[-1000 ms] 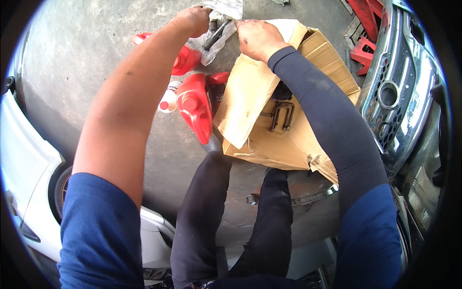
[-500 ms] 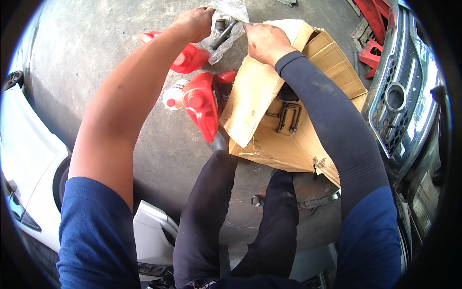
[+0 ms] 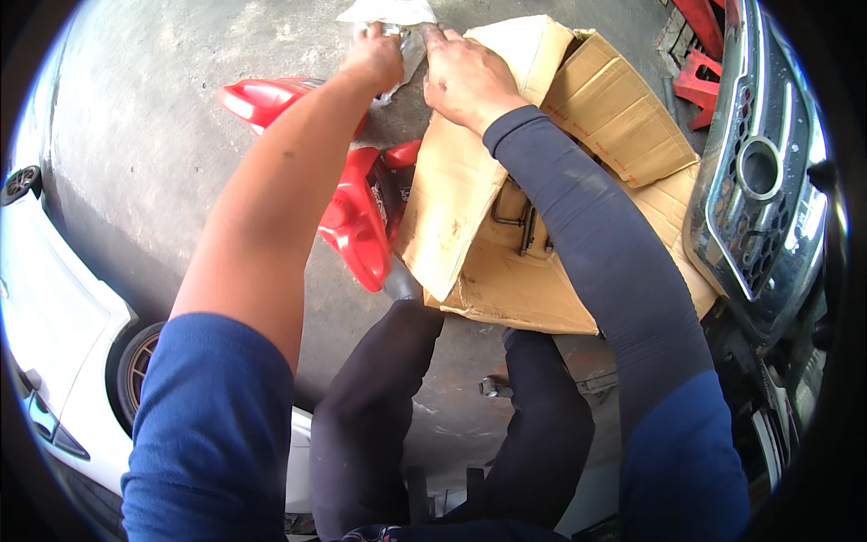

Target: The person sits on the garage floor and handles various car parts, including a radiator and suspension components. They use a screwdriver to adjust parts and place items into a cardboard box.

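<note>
Bag (image 3: 390, 11), translucent plastic, far side, just left of cardboard box (image 3: 449, 212) | right hand (image 3: 470, 79) pinches its edge; left hand (image 3: 374, 61) touches it, grasp too blurred to tell | plastic could tear if hands pull apart

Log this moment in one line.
Left hand: at plastic bag; right hand: at bag's edge; nearby: open cardboard box, red jugs
</note>
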Demonstrator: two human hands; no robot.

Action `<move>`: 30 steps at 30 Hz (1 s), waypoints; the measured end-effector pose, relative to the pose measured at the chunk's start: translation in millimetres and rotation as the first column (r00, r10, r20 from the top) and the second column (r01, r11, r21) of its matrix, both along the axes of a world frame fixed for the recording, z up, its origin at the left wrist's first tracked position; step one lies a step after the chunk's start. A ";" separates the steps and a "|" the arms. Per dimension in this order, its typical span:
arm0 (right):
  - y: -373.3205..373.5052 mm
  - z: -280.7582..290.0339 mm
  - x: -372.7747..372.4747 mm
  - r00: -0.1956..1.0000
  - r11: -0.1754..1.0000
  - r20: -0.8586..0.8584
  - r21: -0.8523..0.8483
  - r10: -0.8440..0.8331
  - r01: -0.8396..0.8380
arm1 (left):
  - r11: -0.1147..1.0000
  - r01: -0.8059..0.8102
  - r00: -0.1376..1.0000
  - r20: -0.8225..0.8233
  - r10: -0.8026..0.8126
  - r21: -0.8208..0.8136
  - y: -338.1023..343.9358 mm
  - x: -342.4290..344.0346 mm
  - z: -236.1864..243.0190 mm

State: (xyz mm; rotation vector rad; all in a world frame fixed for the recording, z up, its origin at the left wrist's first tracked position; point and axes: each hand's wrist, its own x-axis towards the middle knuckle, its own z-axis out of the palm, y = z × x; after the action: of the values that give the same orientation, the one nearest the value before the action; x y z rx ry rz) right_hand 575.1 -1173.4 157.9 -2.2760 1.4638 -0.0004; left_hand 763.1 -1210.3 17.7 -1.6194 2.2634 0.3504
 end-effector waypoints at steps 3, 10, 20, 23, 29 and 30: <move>4.9 -15.9 -7.5 0.996 0.998 -0.084 -0.042 -0.043 0.040 | 0.955 -0.273 0.962 0.036 0.271 0.114 -24.4 8.2 -19.9; 18.0 -42.9 -17.5 0.995 0.998 0.078 0.011 -0.067 0.066 | 0.900 -0.436 0.899 -0.049 0.435 -0.004 -17.9 -3.4 -37.4; 20.2 1.4 -18.7 0.913 0.940 0.224 0.114 -0.340 0.322 | 0.978 -0.205 0.839 -0.511 0.187 0.021 40.9 9.8 96.3; 41.0 45.2 -13.6 0.829 0.860 0.316 0.389 -0.462 0.331 | 0.968 -0.252 0.697 -0.697 0.170 -0.017 86.8 11.6 160.7; 89.0 126.9 8.8 0.411 0.426 0.365 0.903 -0.835 0.063 | 0.898 -0.388 0.509 -0.764 0.396 0.207 158.7 17.1 267.9; 97.3 140.5 12.0 0.394 0.402 0.351 0.914 -0.850 0.053 | 0.871 -0.418 0.482 -0.749 0.455 0.259 166.9 21.4 281.0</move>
State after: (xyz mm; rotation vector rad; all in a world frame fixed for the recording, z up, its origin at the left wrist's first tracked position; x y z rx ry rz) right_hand 587.1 -1076.1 298.4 -0.6895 1.1752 -0.4423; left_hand 784.5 -1043.5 298.7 -2.3413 2.2597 1.5363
